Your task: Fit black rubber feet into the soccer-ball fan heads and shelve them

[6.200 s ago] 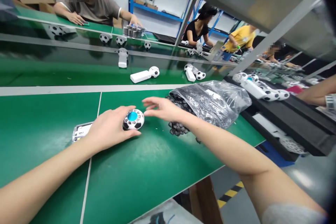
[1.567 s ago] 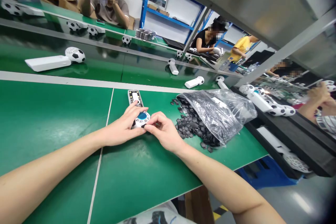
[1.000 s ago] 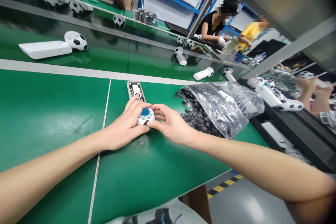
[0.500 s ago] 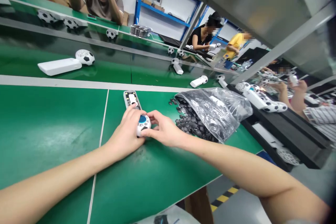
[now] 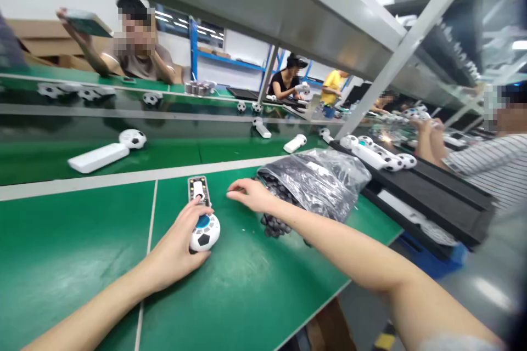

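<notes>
Now Only the Left Hand Stayed on the Ball-Headed Unit

Half a second before, both hands had met at the ball head; at this moment the right hand had left it and lay at about 2 o'clock from it, fingers loosely spread, palm down, holding nothing that could be seen, just beside the black pieces spilling from the plastic bag. This suggested one fitting step had closed and another piece was being sought. The left hand was curled around the ball head, thumb near its blue centre, pinning it to the green table. The open handle extended toward 12 o'clock. Compared with the earliest picture, the handle no longer lay hidden under the left wrist. A finished unit lay on the belt at 10 o'clock.
</notes>
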`<move>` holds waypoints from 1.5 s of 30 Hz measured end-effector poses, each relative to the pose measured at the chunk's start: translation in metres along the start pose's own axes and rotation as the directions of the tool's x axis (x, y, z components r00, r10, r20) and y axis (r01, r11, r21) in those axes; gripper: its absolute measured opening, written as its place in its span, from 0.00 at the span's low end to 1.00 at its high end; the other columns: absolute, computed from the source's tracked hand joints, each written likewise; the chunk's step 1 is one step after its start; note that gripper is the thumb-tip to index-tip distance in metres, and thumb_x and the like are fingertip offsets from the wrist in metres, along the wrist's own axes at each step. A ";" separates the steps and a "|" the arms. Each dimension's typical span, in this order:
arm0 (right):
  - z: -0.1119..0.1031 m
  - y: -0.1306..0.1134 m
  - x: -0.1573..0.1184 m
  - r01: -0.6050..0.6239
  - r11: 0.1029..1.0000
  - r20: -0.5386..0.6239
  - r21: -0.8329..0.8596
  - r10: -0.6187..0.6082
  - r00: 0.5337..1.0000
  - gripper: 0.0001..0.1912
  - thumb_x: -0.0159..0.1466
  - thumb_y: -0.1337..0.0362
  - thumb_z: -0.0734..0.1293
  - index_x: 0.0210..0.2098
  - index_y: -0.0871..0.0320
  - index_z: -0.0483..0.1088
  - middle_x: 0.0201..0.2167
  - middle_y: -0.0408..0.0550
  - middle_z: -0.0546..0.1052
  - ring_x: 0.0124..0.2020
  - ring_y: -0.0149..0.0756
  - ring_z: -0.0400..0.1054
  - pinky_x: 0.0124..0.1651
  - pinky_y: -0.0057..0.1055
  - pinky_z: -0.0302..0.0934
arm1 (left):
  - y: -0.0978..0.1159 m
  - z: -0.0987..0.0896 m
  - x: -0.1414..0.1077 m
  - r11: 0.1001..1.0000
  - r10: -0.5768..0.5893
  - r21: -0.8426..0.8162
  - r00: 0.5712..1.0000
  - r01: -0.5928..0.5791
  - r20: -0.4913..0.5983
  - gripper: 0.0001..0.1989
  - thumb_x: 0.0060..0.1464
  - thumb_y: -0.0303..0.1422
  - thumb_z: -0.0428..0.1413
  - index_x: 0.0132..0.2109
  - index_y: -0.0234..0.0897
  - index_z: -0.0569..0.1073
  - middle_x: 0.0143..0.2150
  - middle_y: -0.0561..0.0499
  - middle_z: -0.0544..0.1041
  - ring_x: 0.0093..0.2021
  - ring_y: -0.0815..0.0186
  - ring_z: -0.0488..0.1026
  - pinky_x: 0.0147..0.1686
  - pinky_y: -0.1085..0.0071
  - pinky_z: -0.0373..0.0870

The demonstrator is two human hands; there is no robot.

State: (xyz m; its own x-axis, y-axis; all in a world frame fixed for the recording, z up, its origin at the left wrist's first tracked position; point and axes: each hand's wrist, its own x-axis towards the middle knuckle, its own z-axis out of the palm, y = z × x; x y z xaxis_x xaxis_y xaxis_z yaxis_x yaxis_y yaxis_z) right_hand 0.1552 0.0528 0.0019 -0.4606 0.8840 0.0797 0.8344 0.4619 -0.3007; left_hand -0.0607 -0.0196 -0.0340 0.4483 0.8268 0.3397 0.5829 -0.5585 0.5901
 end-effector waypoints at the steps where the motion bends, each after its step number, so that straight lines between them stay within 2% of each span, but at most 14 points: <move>1: -0.004 0.010 0.004 -0.030 0.995 -0.067 -0.097 0.024 0.997 0.14 0.64 0.58 0.59 0.43 0.60 0.69 0.41 0.51 0.73 0.44 0.34 0.67 0.48 0.30 0.60 | -0.001 -0.004 -0.003 0.999 -0.029 -0.022 0.999 0.030 0.016 0.28 0.42 0.29 0.56 0.53 0.43 0.59 0.59 0.43 0.56 0.63 0.50 0.48 0.58 0.50 0.54; 3: -0.008 0.028 0.010 -0.049 0.979 -0.102 -0.196 0.029 0.994 0.10 0.63 0.65 0.61 0.39 0.64 0.71 0.41 0.58 0.72 0.46 0.42 0.65 0.50 0.36 0.57 | 0.000 -0.009 -0.008 0.989 -0.128 -0.074 0.992 0.128 0.006 0.29 0.41 0.32 0.59 0.52 0.45 0.62 0.58 0.43 0.55 0.60 0.49 0.54 0.55 0.50 0.59; 6: -0.006 0.043 0.017 -0.023 0.962 -0.060 -0.273 0.007 0.998 0.10 0.61 0.71 0.60 0.35 0.65 0.73 0.37 0.60 0.73 0.44 0.45 0.66 0.48 0.36 0.58 | 0.005 -0.013 -0.012 0.963 -0.213 -0.172 0.977 0.207 -0.017 0.26 0.44 0.34 0.59 0.52 0.46 0.63 0.53 0.45 0.59 0.54 0.53 0.63 0.50 0.54 0.65; 8: -0.005 0.046 0.018 -0.003 0.956 -0.023 -0.294 -0.004 1.000 0.11 0.61 0.73 0.59 0.34 0.64 0.74 0.35 0.59 0.74 0.42 0.43 0.68 0.47 0.34 0.58 | 0.009 -0.018 -0.012 0.956 -0.187 -0.226 0.982 0.187 0.023 0.26 0.46 0.33 0.57 0.54 0.47 0.62 0.51 0.46 0.62 0.52 0.56 0.65 0.50 0.56 0.66; 14: -0.017 0.059 0.014 0.060 0.969 0.068 -0.238 -0.045 0.997 0.12 0.59 0.73 0.62 0.40 0.62 0.74 0.40 0.55 0.76 0.43 0.39 0.68 0.47 0.29 0.58 | 0.005 -0.039 -0.006 0.930 -0.079 -0.333 0.971 0.154 0.228 0.27 0.48 0.32 0.55 0.56 0.47 0.60 0.56 0.48 0.59 0.51 0.58 0.66 0.51 0.60 0.66; 18: -0.023 0.066 0.015 0.037 0.984 0.059 -0.172 -0.027 0.998 0.11 0.57 0.73 0.65 0.39 0.62 0.73 0.40 0.54 0.75 0.43 0.37 0.68 0.47 0.29 0.58 | 0.000 -0.040 -0.005 0.935 -0.085 -0.317 0.967 0.162 0.241 0.27 0.48 0.33 0.55 0.56 0.48 0.59 0.57 0.48 0.58 0.53 0.58 0.65 0.52 0.59 0.64; 23: -0.031 0.066 0.017 -0.038 0.997 0.046 -0.069 0.041 0.998 0.06 0.53 0.73 0.68 0.32 0.63 0.73 0.30 0.49 0.76 0.32 0.34 0.69 0.37 0.27 0.60 | 0.004 -0.036 -0.008 0.981 -0.086 -0.151 0.974 0.119 0.208 0.29 0.49 0.30 0.52 0.58 0.47 0.54 0.60 0.47 0.56 0.56 0.58 0.62 0.53 0.63 0.63; 26: -0.029 0.057 0.007 -0.041 0.999 0.018 0.029 0.040 0.999 0.08 0.55 0.71 0.66 0.36 0.63 0.71 0.29 0.47 0.75 0.31 0.31 0.68 0.37 0.27 0.61 | 0.004 -0.041 -0.007 0.990 -0.065 -0.109 0.975 0.090 0.214 0.29 0.48 0.28 0.51 0.58 0.46 0.54 0.59 0.47 0.57 0.55 0.58 0.63 0.51 0.65 0.65; 29: -0.020 0.037 -0.011 0.008 0.983 0.052 0.181 -0.018 0.998 0.09 0.60 0.67 0.62 0.39 0.60 0.70 0.31 0.44 0.75 0.29 0.28 0.69 0.34 0.24 0.62 | 0.001 -0.050 -0.004 0.993 -0.030 -0.099 0.961 0.059 0.275 0.29 0.45 0.25 0.51 0.56 0.45 0.58 0.58 0.49 0.58 0.56 0.59 0.61 0.54 0.65 0.61; 33: -0.007 -0.002 -0.034 0.081 0.862 0.066 0.500 -0.131 0.989 0.05 0.60 0.67 0.61 0.35 0.59 0.67 0.28 0.43 0.74 0.28 0.28 0.70 0.33 0.24 0.63 | 0.000 -0.054 -0.002 0.993 -0.036 -0.097 0.950 0.069 0.310 0.30 0.43 0.22 0.50 0.55 0.45 0.57 0.57 0.51 0.58 0.57 0.61 0.58 0.57 0.65 0.56; 38: -0.005 -0.034 -0.043 0.138 0.873 0.054 0.469 -0.185 0.981 0.03 0.61 0.70 0.60 0.34 0.57 0.64 0.28 0.43 0.74 0.28 0.29 0.68 0.34 0.27 0.61 | 0.004 -0.050 -0.004 0.992 -0.047 -0.099 0.956 0.079 0.289 0.31 0.40 0.21 0.48 0.54 0.44 0.57 0.56 0.50 0.57 0.55 0.62 0.60 0.53 0.68 0.60; 42: -0.005 -0.038 -0.040 0.317 0.875 -0.111 0.366 -0.297 0.948 0.01 0.58 0.69 0.65 0.29 0.59 0.66 0.29 0.44 0.71 0.32 0.30 0.65 0.37 0.27 0.59 | 0.004 -0.052 -0.005 0.989 -0.083 -0.098 0.955 0.115 0.284 0.31 0.40 0.21 0.48 0.54 0.45 0.57 0.55 0.51 0.58 0.52 0.62 0.62 0.50 0.68 0.62; 45: -0.003 -0.041 -0.039 0.303 0.848 -0.130 0.434 -0.274 0.953 0.01 0.59 0.68 0.64 0.31 0.59 0.68 0.28 0.42 0.70 0.28 0.27 0.63 0.34 0.25 0.58 | 0.005 -0.050 -0.004 0.986 -0.101 -0.099 0.960 0.130 0.260 0.27 0.43 0.24 0.50 0.52 0.44 0.58 0.54 0.51 0.59 0.50 0.62 0.63 0.48 0.67 0.63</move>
State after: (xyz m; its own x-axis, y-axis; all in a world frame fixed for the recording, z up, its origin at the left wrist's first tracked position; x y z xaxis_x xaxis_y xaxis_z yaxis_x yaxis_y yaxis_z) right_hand 0.1399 0.0000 0.0138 -0.6285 0.7249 0.2818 0.4368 0.6288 -0.6433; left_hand -0.0936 -0.0225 0.0044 0.5476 0.8332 0.0767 0.5663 -0.4366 0.6991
